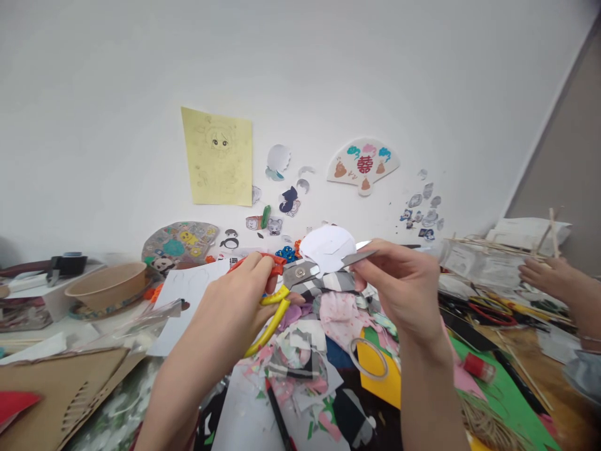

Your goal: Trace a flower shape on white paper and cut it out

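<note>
Scissors [300, 273] with red and yellow handles are in my left hand [241, 289], its fingers wrapped round the grips. Their blades point right and lie parted at a white paper cutout [327, 245] with a rounded top. My right hand [399, 279] pinches the cutout at its right edge, close to the blade tips. Below the two hands lies a heap of fabric scraps [340, 316], pink, checked and white.
A person's hand [544, 279] is at the right by thin sticks. A tape ring [369, 358] lies on yellow paper. Left are a round tan bowl [107, 285] and cardboard [70, 388]. A yellow drawing [218, 156] and paper fan [364, 164] hang on the wall.
</note>
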`<state>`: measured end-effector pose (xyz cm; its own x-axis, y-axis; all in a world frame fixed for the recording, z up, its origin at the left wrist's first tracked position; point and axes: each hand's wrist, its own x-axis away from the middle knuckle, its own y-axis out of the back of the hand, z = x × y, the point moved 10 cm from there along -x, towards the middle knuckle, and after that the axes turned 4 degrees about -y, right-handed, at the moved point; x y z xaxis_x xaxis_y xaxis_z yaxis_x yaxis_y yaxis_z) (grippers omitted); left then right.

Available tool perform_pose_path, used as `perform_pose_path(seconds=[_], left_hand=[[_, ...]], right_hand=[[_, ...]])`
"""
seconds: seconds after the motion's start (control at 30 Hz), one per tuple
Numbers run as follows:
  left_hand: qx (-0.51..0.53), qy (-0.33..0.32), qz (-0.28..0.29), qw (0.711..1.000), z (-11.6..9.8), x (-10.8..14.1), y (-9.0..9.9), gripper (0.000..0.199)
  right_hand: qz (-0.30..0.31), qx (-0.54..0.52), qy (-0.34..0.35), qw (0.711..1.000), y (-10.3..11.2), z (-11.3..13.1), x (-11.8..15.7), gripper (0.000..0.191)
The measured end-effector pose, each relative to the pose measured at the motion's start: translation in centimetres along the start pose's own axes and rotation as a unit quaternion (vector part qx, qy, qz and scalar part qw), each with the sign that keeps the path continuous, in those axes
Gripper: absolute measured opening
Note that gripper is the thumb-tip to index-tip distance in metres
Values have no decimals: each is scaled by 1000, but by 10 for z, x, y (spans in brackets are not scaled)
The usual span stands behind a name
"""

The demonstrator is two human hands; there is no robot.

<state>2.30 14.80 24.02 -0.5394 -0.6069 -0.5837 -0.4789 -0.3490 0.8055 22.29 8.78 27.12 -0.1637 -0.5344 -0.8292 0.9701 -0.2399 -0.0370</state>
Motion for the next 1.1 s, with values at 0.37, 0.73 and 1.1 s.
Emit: perform_pose_path(seconds=[0.37, 0.73, 1.1], left_hand=[[26, 9, -2, 1000, 1, -1, 0, 26], [27, 14, -26, 999, 0, -2, 6, 32], [39, 15, -22, 999, 3, -1, 5, 31]], right_hand=[[-33, -29, 15, 999, -4, -1, 1, 14], [-103, -11, 34, 994, -5, -6, 4, 8], [-129, -21, 43, 991, -9, -3, 7, 8]])
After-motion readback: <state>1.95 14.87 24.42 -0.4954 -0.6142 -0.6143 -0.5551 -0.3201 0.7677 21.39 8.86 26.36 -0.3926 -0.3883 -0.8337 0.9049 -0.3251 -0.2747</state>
